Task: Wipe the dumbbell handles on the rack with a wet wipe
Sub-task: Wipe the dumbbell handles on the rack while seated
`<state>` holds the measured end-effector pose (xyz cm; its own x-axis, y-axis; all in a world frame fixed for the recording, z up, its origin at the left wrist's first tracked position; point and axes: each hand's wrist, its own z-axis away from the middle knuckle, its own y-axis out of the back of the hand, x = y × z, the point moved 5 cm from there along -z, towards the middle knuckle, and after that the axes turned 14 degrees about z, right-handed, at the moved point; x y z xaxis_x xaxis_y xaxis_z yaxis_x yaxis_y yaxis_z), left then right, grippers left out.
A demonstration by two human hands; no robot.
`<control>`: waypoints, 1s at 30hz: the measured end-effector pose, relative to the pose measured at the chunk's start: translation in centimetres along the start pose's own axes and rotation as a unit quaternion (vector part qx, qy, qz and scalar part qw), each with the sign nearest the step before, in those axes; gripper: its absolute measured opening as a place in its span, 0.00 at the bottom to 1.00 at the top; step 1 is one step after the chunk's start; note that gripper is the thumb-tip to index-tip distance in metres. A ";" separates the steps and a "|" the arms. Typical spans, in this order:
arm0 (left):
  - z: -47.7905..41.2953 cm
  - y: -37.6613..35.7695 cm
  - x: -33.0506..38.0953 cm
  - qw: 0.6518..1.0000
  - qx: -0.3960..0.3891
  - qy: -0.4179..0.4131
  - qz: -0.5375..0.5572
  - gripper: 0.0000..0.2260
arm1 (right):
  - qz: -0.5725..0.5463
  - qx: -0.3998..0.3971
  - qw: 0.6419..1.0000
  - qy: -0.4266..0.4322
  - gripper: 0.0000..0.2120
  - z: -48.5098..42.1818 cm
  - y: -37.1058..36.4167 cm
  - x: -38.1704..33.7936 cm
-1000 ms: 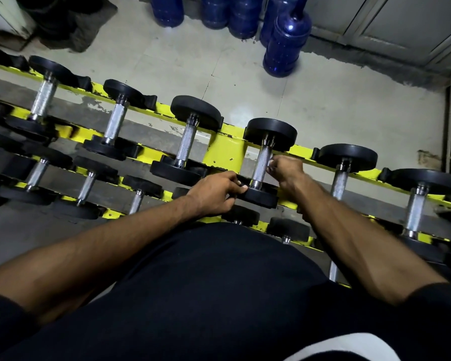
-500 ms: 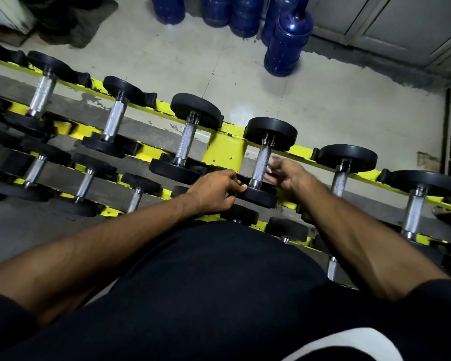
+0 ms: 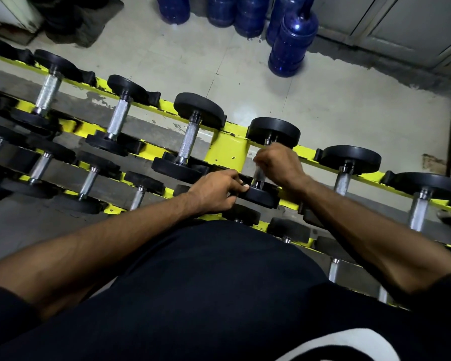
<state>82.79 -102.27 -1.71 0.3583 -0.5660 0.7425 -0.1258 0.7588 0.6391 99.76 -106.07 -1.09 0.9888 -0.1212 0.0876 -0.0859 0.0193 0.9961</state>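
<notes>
A yellow rack holds rows of black dumbbells with metal handles. My right hand is wrapped round the handle of the middle dumbbell on the top row, hiding most of it; a pale, blurred bit of wipe shows at my fingers. My left hand grips the near black end plate of that same dumbbell. Other handles, such as the one to the left and the one to the right, are bare.
Several blue water jugs stand on the tiled floor beyond the rack. Lower rows of smaller dumbbells sit nearer me. Grey cabinet doors line the back right; a dark heap lies at the back left.
My right hand has slid up the handle toward the far plate, now covering its upper part. My left hand has stayed on the near plate.
</notes>
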 end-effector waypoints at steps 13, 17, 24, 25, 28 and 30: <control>0.2 -0.1 0.0 1.000 0.011 -0.015 0.013 0.16 | 0.019 -0.260 0.962 0.076 0.03 -2.1 -0.2 -3.5; 0.2 -0.1 0.0 1.000 0.010 -0.009 0.023 0.16 | -0.106 -0.089 0.984 -0.109 0.05 1.7 -0.6 -0.7; 0.1 0.0 0.1 1.000 0.012 -0.009 0.014 0.16 | -0.503 -0.039 0.721 -0.474 0.10 5.7 -6.1 1.7; 0.1 0.0 0.1 1.000 0.012 -0.009 0.015 0.16 | -0.541 -0.028 0.669 -0.509 0.11 5.4 -6.3 1.8; 0.1 0.0 0.0 1.000 0.016 -0.011 0.018 0.16 | -0.629 -0.026 0.562 -0.537 0.13 4.8 -6.5 1.5; 0.1 0.0 -0.2 1.000 0.018 -0.007 0.025 0.15 | -0.649 -0.052 0.555 -0.518 0.10 5.5 -6.2 1.1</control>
<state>82.62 -102.19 -1.85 0.3385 -0.5318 0.7763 -0.1764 0.7745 0.6075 100.72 -111.77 -7.14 -0.3947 -0.6044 -0.6920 0.6771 -0.7005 0.2255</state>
